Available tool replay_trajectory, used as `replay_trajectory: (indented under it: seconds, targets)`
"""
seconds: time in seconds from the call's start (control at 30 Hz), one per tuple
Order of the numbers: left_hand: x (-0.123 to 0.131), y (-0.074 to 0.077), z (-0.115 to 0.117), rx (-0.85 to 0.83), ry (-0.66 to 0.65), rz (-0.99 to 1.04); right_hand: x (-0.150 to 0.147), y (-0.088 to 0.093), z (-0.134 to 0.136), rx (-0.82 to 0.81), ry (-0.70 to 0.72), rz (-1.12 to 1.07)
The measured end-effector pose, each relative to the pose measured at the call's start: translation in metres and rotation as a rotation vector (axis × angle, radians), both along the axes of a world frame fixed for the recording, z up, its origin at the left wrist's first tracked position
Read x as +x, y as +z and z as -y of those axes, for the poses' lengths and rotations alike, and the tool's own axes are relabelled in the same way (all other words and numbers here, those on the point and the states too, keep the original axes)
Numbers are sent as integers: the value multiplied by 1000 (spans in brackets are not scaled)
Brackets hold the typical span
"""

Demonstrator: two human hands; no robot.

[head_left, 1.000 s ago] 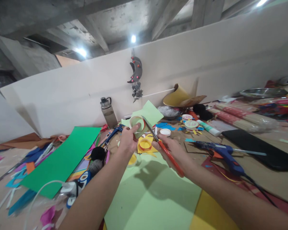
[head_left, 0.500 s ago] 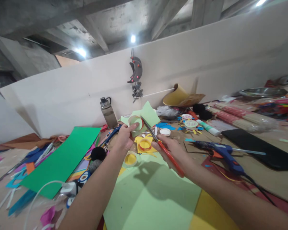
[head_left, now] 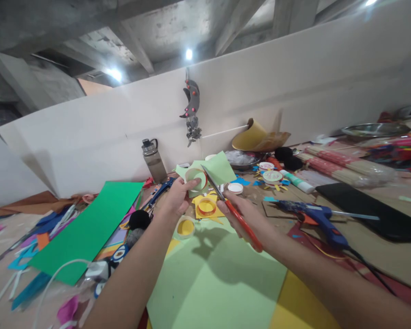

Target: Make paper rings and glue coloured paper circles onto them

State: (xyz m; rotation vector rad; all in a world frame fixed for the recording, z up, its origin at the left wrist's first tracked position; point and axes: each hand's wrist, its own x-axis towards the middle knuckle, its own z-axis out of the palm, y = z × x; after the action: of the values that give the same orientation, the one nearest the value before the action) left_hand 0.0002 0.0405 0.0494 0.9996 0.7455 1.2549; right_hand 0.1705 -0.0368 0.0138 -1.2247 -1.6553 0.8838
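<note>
Mid-frame, my left hand (head_left: 178, 201) pinches the paper (head_left: 221, 168) with its red ring (head_left: 196, 177) above the worktop (head_left: 380, 258). My right hand's (head_left: 246, 214) fingers grip the scissors (head_left: 231, 208), blades against the paper. The cutting looks partway done, with wide corners left outside the ring.

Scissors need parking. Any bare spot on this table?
Free: light green sheet between the forearms; brown tabletop between glue gun and black mat. Crowded: past the scissors and held paper piece, around the yellow cut-out and tape roll; scraps left of the dark green sheet.
</note>
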Motion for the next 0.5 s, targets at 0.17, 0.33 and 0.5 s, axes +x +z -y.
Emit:
replay_trajectory:
  seconds: [0.17, 0.33, 0.5]
  targets:
    - [-1, 1, 1, 13, -12, -23, 1, -2, -1, 20, -22, 21]
    - [-3, -1, -3, 35, -30, -38, 1, -3, -2, 91, -55, 56]
    - [-4, 2, -1, 36, -49, -46, 1, -3, -2, 114, -77, 115]
